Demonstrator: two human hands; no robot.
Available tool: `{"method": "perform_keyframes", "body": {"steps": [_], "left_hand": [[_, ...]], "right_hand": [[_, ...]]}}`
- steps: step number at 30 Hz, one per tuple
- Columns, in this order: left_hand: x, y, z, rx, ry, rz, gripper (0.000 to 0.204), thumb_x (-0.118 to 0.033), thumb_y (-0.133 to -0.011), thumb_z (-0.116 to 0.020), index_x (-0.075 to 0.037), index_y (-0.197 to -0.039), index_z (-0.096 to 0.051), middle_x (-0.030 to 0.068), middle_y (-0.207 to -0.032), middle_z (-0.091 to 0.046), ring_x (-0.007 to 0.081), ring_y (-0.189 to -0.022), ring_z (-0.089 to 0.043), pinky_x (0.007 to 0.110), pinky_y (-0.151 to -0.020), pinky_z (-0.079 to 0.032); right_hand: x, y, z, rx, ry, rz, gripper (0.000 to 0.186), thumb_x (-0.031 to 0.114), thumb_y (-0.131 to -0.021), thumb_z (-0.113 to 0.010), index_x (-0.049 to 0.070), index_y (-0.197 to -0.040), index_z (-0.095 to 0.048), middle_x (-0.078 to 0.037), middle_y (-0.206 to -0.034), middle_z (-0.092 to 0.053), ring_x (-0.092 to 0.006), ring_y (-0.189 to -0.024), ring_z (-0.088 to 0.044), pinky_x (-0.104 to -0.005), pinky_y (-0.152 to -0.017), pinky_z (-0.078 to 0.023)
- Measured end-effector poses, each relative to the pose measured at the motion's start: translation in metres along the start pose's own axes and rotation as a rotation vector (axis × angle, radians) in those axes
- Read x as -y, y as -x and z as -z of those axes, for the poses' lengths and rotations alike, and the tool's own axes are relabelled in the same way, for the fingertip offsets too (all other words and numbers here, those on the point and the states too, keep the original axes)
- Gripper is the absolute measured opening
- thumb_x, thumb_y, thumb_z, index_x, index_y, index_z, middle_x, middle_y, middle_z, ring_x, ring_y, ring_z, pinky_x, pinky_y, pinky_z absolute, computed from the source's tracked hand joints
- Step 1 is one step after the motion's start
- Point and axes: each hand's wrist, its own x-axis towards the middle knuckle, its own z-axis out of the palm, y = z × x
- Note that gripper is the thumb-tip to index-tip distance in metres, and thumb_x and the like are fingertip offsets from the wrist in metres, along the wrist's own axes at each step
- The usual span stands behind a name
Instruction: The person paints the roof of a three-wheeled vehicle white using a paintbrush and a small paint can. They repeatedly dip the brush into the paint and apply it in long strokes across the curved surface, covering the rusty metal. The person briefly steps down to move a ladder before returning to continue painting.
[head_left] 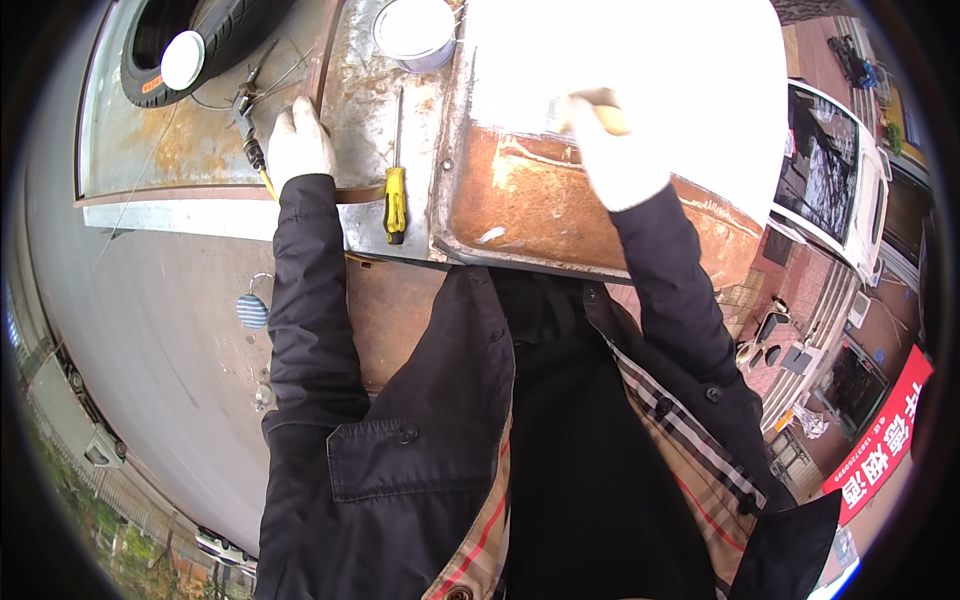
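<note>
My left hand (298,145), in a white glove, rests flat on a rusty metal panel (180,150), beside pliers (247,120) with a dark grip. My right hand (615,150), also gloved white, is closed on a paintbrush (600,108) with a tan handle, held against a rusted panel (560,210) whose upper part is covered in white paint (640,60). A yellow-handled screwdriver (396,190) lies between my two hands on the metal. A round tin of white paint (414,32) stands above it.
A black tyre (215,40) with a white round lid (183,60) lies at the top left. Thin wire trails from the pliers. Grey pavement lies to the left, a white vehicle (835,170) and a red banner (885,435) to the right.
</note>
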Motion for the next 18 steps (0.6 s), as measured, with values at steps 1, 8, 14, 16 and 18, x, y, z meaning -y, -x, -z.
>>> {"method": "perform_keyframes", "body": {"steps": [1,8,14,16,18], "left_hand": [[0.002,-0.002,0.0,0.001,-0.02,-0.013,0.069,-0.053,-0.106,-0.043,0.005,-0.135,-0.064,0.0313,-0.126,-0.069,0.0442,-0.122,-0.065,0.044,-0.106,-0.048],[0.02,-0.012,-0.007,-0.035,-0.092,-0.09,0.059,-0.048,-0.108,-0.038,0.002,-0.113,-0.069,0.0329,-0.113,-0.069,0.0508,-0.108,-0.064,0.052,-0.098,-0.048],[0.017,-0.018,-0.003,-0.027,-0.085,-0.067,0.061,-0.056,-0.106,-0.044,-0.001,-0.098,-0.069,0.0144,-0.074,-0.068,0.0308,-0.067,-0.065,0.043,-0.07,-0.051],[0.017,-0.015,-0.005,-0.02,0.075,-0.053,0.054,-0.053,-0.108,-0.045,-0.004,-0.104,-0.068,0.0071,-0.069,-0.062,0.0184,-0.053,-0.056,0.035,-0.053,-0.045],[0.017,-0.015,-0.006,-0.018,0.128,-0.052,0.051,-0.051,-0.109,-0.046,-0.005,-0.107,-0.067,0.0051,-0.067,-0.059,0.0149,-0.049,-0.052,0.032,-0.048,-0.042]], "right_hand": [[-0.013,0.006,0.018,-0.056,-0.074,-0.137,0.027,0.03,-0.102,-0.066,0.005,-0.108,-0.073,-0.006,-0.082,-0.074,-0.0146,-0.078,-0.072,-0.027,-0.073,-0.056],[-0.007,0.047,0.069,-0.364,-0.102,-0.118,0.024,0.02,-0.101,-0.067,0.0,-0.111,-0.073,-0.009,-0.089,-0.078,-0.0118,-0.08,-0.072,-0.0283,-0.076,-0.058],[-0.002,0.012,0.014,-0.132,-0.019,0.193,0.024,0.026,-0.098,-0.072,0.004,-0.107,-0.075,-0.009,-0.09,-0.077,-0.022,-0.08,-0.074,-0.0335,-0.072,-0.058],[-0.043,0.026,0.055,-0.129,-0.071,-0.011,0.026,0.025,-0.099,-0.071,0.003,-0.111,-0.076,-0.008,-0.087,-0.078,-0.017,-0.077,-0.073,-0.0312,-0.07,-0.057],[-0.089,0.051,0.111,-0.208,-0.135,-0.183,0.028,0.025,-0.1,-0.069,0.002,-0.115,-0.076,-0.006,-0.087,-0.079,-0.0109,-0.071,-0.069,-0.0277,-0.067,-0.056]]}}
